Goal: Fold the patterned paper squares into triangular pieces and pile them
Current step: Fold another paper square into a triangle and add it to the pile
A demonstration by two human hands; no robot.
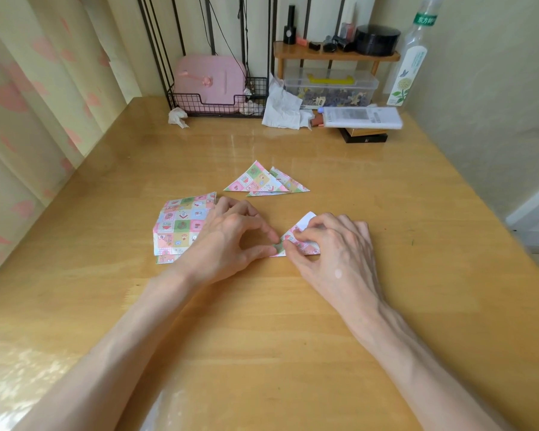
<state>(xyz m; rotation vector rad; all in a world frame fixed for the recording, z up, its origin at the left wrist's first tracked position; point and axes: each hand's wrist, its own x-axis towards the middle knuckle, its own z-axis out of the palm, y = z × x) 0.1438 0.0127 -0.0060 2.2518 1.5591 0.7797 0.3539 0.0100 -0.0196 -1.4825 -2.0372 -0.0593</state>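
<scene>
Our left hand [231, 234] pinches the left tip of the small patterned paper triangle [290, 237] on the yellow wooden table [262, 321]. Our right hand [333, 244] curls over it, fingertips gripping the fold. A slip here, we judge, would crease it crooked. The stack of unfolded patterned paper squares [181, 225] lies just beside our left hand. The pile of folded triangles [262, 181] sits beyond, with bare wood between.

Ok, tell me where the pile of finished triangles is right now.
In the head view, the finished triangles lie mid-table, just beyond the left hand and right hand pinching the half-folded piece, and right of the unfolded squares.
</scene>
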